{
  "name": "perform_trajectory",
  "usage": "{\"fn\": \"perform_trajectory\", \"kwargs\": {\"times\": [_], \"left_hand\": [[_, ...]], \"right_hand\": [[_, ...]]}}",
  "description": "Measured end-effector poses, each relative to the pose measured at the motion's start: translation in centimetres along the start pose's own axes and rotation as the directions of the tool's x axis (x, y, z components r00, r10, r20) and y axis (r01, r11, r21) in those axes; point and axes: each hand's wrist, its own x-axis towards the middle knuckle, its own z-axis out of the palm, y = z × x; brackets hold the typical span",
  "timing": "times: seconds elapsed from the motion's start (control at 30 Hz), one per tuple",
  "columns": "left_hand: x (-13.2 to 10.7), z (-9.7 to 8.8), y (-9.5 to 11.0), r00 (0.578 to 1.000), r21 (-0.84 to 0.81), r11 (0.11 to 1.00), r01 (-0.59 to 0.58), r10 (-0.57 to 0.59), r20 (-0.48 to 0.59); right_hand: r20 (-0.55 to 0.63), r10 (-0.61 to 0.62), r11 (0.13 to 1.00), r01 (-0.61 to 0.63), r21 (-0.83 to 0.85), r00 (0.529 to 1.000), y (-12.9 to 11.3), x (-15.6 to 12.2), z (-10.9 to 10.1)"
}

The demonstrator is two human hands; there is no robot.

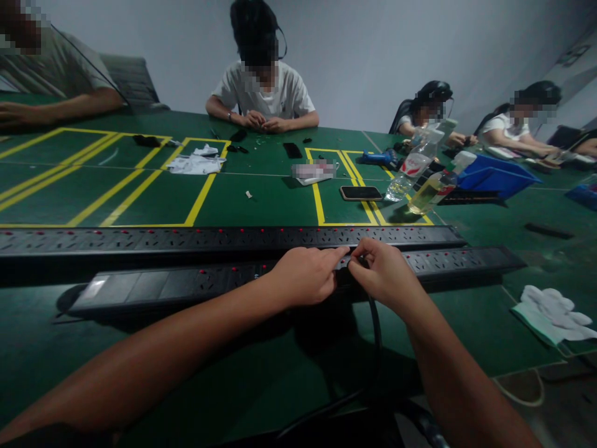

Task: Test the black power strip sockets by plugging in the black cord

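Note:
Two long black power strips lie across the green table in front of me. The nearer power strip [163, 286] has red switches and a label at its left end; the farther power strip [224, 239] runs just behind it. My left hand [305, 274] is on the middle of the nearer strip, fingers curled over it and index finger stretched to the right. Close beside it, my right hand [385, 270] pinches the end of a black cable [375, 323] at the strip's upper side. That end is mostly hidden by my fingers. The cable hangs down toward my lap.
Beyond the strips lie a phone [360, 193], white gloves [196, 163], bottles [431, 190] and a blue bin [497, 174]. Another white glove [555, 311] rests near the right edge. Several people sit around the table; one person [265, 93] is opposite.

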Motion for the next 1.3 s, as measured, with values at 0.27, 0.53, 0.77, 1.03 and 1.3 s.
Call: {"fn": "perform_trajectory", "kwargs": {"times": [0.27,0.53,0.77,1.03,1.3], "left_hand": [[-0.1,0.1,0.0,1.0,0.021,1.0,-0.012,0.012,-0.007],[0.0,-0.1,0.0,1.0,-0.039,0.999,-0.028,0.029,0.008],[0.0,0.0,-0.1,0.999,-0.153,0.987,-0.044,0.039,-0.036],[0.0,-0.4,-0.1,0.998,-0.165,0.984,-0.061,0.059,-0.018],[0.1,-0.3,-0.1,0.996,-0.146,0.985,-0.091,0.089,-0.017]], "right_hand": [[0.098,-0.032,0.997,0.025,0.074,0.995,1.0,0.4,0.6],[0.11,-0.035,0.998,0.04,-0.051,0.993,0.8,0.5,0.3],[0.015,-0.062,0.995,0.061,0.081,0.998,1.8,0.1,1.1],[-0.006,-0.05,0.953,0.05,0.298,0.999,2.4,0.1,1.4],[0.019,-0.033,0.936,0.024,0.351,0.999,2.6,0.1,1.3]]}}
